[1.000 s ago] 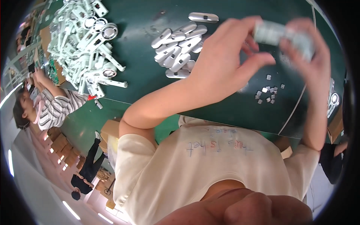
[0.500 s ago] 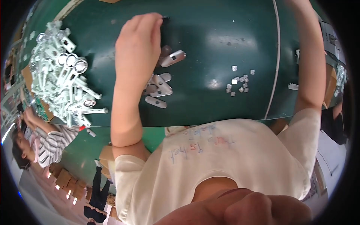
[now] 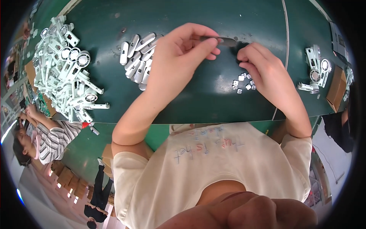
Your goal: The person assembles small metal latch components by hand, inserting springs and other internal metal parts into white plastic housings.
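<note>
My left hand (image 3: 183, 53) is closed in a pinch on a slim, elongated dark-grey piece with rounded ends (image 3: 228, 41), held above the table. Just right of that piece, my right hand (image 3: 263, 65) has its thumb and fingers curled together; whatever lies between the fingertips is too small to make out. Below it on the table lie several small, clear square pieces (image 3: 241, 78), partly covered by the right hand. Left of my left forearm sits a cluster of silver oval covers (image 3: 133, 64) with small dark slots; the arm hides part of it.
A large heap of pale green plastic parts with round silver rings (image 3: 68, 76) fills the table's left side. More such parts (image 3: 314, 70) lie at the right, beside a cardboard box (image 3: 336, 88). A pale strip (image 3: 286, 34) crosses the green table (image 3: 213, 108). A person (image 3: 49, 137) sits at left.
My left hand has moved right, uncovering the left part of the silver covers, and now shows the slim piece. My right hand has come back from the far right to meet it.
</note>
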Available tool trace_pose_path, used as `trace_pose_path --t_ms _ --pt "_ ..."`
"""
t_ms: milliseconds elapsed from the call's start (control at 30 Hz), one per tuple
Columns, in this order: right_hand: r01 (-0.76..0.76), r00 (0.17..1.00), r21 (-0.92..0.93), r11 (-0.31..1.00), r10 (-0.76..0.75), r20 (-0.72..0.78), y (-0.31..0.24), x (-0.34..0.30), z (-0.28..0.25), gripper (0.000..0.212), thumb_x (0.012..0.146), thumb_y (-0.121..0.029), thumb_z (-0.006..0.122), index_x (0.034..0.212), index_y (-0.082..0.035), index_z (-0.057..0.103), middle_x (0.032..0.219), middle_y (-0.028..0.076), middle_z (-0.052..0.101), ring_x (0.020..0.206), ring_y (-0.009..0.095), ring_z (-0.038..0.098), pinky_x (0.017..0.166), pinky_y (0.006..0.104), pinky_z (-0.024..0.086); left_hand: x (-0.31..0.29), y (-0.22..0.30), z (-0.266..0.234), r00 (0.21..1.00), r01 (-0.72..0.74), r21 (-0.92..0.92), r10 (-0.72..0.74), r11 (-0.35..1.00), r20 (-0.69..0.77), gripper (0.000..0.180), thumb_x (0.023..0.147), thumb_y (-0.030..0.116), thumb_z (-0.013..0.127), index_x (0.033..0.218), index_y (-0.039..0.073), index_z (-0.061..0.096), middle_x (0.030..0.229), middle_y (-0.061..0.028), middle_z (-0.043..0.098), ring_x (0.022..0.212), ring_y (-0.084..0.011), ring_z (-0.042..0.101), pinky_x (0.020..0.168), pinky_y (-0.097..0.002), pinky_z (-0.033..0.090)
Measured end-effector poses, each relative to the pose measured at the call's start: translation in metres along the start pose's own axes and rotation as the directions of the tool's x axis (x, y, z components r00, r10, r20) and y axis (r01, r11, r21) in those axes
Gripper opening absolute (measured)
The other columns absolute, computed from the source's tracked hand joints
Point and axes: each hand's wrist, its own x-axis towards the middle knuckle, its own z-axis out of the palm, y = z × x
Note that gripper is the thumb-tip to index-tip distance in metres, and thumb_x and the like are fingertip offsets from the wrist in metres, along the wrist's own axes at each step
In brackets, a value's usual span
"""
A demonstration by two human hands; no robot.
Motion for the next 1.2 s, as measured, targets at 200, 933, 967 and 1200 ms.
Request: trace_pose_path --t_ms 200,933,967,1200 --pt "0.08 0.957 0.301 0.95 0.011 -0.289 -0.015 0.0 -0.008 0.013 0.08 0.003 0.063 0.092 0.001 0.066 0.083 0.008 0.06 0.074 0.013 0.058 0.06 0.0259 0.046 -0.009 0.005 0.008 0.996 0.048 -0.013 -0.049 0.999 -0.069 0.017 0.086 0.003 0.059 0.1 -0.008 0.06 0.086 -0.013 0.066 0.073 -0.0166 0.065 0.068 -0.0247 0.053" --pt "-0.064 0.966 0.916 0.397 0.255 -0.042 -0.015 0.005 0.002 0.023 0.083 0.004 0.059 0.105 0.001 0.053 0.097 0.005 0.057 0.085 0.008 0.056 0.065 0.0186 0.045 -0.018 -0.002 0.021 0.993 -0.113 0.05 0.111 0.992 0.043 0.028 0.079 -0.002 0.066 0.107 -0.001 0.06 0.083 -0.0048 0.062 0.074 -0.0091 0.061 0.068 -0.0216 0.053" --pt "-0.099 0.963 0.894 0.437 0.269 -0.025 -0.014 0.005 0.004 0.02 0.085 0.003 0.058 0.104 0.0 0.053 0.097 0.005 0.058 0.084 0.008 0.057 0.065 0.0193 0.046 -0.019 -0.008 0.022 0.97 -0.244 0.082 0.243 0.966 0.026 0.033 0.076 -0.004 0.069 0.107 -0.001 0.06 0.084 -0.0043 0.061 0.075 -0.008 0.059 0.068 -0.0218 0.053" --pt "-0.03 0.986 0.791 0.611 0.149 -0.078 -0.005 -0.007 -0.002 0.026 0.083 0.001 0.063 0.107 -0.001 0.053 0.097 0.005 0.059 0.088 0.012 0.058 0.066 0.0221 0.048 -0.018 -0.012 0.023 0.969 -0.246 0.194 0.245 0.95 0.034 0.033 0.077 -0.011 0.065 0.109 -0.007 0.057 0.097 -0.0114 0.062 0.082 -0.0152 0.063 0.072 -0.0252 0.053"
